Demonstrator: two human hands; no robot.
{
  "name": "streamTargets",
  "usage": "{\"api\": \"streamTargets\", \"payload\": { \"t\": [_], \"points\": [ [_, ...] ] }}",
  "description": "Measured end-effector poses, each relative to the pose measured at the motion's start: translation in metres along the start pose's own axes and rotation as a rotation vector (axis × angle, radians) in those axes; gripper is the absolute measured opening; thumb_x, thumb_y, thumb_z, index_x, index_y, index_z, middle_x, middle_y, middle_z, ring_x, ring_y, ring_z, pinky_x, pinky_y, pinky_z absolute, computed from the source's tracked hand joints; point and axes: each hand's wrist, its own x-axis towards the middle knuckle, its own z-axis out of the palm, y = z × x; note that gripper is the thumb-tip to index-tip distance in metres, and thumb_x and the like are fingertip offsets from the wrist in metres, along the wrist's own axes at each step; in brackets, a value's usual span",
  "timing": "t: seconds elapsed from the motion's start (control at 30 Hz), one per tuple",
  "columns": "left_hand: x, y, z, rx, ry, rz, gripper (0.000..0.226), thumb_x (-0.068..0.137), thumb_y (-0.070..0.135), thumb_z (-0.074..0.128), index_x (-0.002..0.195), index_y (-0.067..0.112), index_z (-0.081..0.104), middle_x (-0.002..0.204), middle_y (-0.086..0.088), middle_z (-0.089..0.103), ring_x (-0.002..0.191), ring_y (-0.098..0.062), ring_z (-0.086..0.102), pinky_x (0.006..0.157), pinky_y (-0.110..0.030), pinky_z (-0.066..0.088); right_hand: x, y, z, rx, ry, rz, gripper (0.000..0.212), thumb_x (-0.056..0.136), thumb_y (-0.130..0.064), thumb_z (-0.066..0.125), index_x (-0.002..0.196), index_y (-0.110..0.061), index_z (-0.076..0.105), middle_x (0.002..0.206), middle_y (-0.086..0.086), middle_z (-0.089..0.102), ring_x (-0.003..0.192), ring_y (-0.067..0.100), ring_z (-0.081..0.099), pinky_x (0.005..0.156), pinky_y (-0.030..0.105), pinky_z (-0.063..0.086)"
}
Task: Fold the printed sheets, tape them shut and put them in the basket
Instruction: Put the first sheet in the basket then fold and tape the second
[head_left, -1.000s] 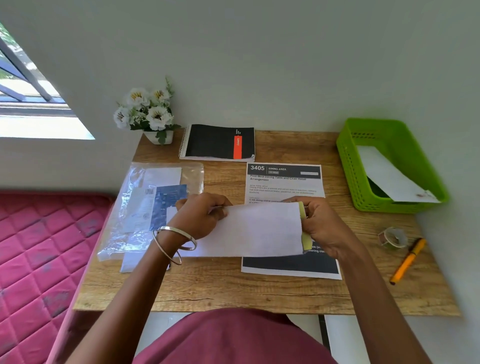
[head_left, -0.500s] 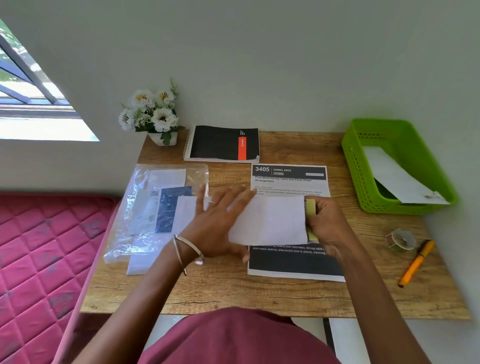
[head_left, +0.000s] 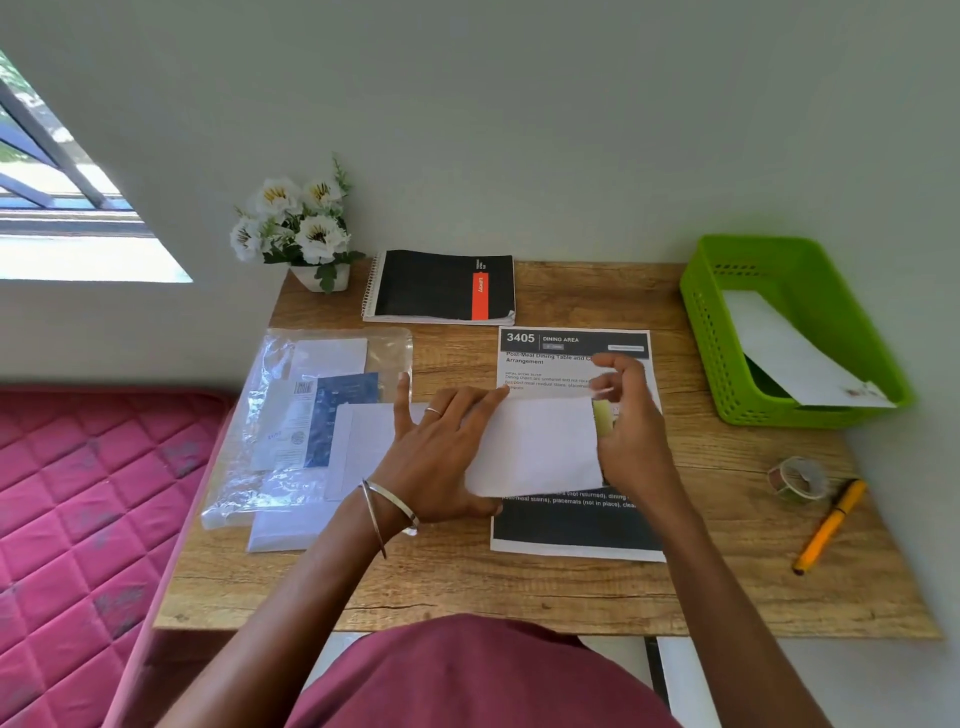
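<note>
left hand (head_left: 441, 457) lies flat on the folded sheet (head_left: 540, 447), fingers (head_left: 402, 400) straight and spread wide, pressing it to the bench (head_left: 571, 592); right hand (head_left: 631, 431) sits at the sheet's right edge, beside a strip of yellowish tape (head_left: 601, 417) on that edge; its fingers are loosely curled and raised, and whether they pinch the tape cannot be told; folded sheet rests mid-bench on top of a flat printed sheet (head_left: 576, 530) headed "3405 dining area"; green basket (head_left: 717, 332) at the far right holds one folded white sheet (head_left: 789, 358), leaning against its wall; tape roll (head_left: 797, 479) and orange pen (head_left: 828, 527) lie on the right, near each other; plastic sleeve (head_left: 249, 415) with papers lies left; black notebook (head_left: 441, 286) and white flowers (head_left: 298, 223) stand at the far edge; pink mattress (head_left: 78, 519) left of the bench
</note>
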Motion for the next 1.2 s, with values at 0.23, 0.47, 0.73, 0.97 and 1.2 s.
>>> {"api": "streamTargets", "payload": {
  "t": [0.23, 0.47, 0.73, 0.97, 1.2],
  "points": [
    [0.001, -0.008, 0.000, 0.039, 0.099, -0.099, 0.105, 0.058, 0.072, 0.058, 0.141, 0.020, 0.021, 0.137, 0.001, 0.037, 0.133, -0.023, 0.029, 0.104, -0.067, -0.012, -0.008, -0.004, -0.015, 0.159, 0.089, 0.017, 0.007, 0.082, -0.017, 0.072, 0.088, -0.021, 0.069, 0.085, -0.010, 0.069, 0.079, 0.008, 0.061, 0.063, 0.025, 0.041],
    [0.002, -0.001, 0.001, 0.069, 0.158, -0.105, 0.103, 0.056, 0.078, 0.035, 0.138, 0.017, 0.030, 0.129, -0.003, 0.045, 0.127, -0.026, 0.038, 0.106, -0.064, -0.012, -0.009, -0.008, -0.018, 0.093, 0.012, 0.149, 0.035, 0.074, -0.025, 0.080, 0.106, -0.018, 0.067, 0.091, -0.005, 0.069, 0.079, 0.009, 0.061, 0.067, 0.021, 0.045],
    [0.005, 0.000, 0.000, 0.056, 0.145, -0.083, 0.105, 0.055, 0.074, 0.047, 0.141, 0.019, 0.024, 0.126, -0.003, 0.042, 0.125, -0.025, 0.036, 0.107, -0.064, -0.008, -0.010, -0.018, -0.010, 0.074, 0.056, 0.110, 0.040, 0.078, -0.008, 0.076, 0.108, -0.022, 0.054, 0.093, 0.000, 0.064, 0.073, 0.008, 0.063, 0.057, 0.014, 0.049],
    [0.004, -0.006, 0.000, -0.033, 0.158, -0.054, 0.105, 0.053, 0.070, 0.053, 0.140, 0.021, 0.021, 0.126, -0.002, 0.038, 0.123, -0.020, 0.027, 0.108, -0.064, -0.007, -0.009, -0.007, -0.012, -0.084, 0.023, 0.046, 0.015, 0.083, -0.010, 0.069, 0.084, -0.024, 0.071, 0.091, -0.006, 0.059, 0.085, 0.010, 0.054, 0.066, 0.016, 0.039],
    [0.004, -0.003, -0.002, -0.044, 0.152, -0.077, 0.110, 0.053, 0.073, 0.045, 0.144, 0.019, 0.015, 0.121, -0.004, 0.036, 0.120, -0.019, 0.025, 0.108, -0.061, -0.007, -0.010, -0.012, -0.011, -0.063, 0.002, 0.184, 0.021, 0.077, -0.030, 0.076, 0.089, -0.015, 0.071, 0.087, 0.002, 0.057, 0.068, 0.003, 0.045, 0.060, 0.021, 0.035]
  ]
}}
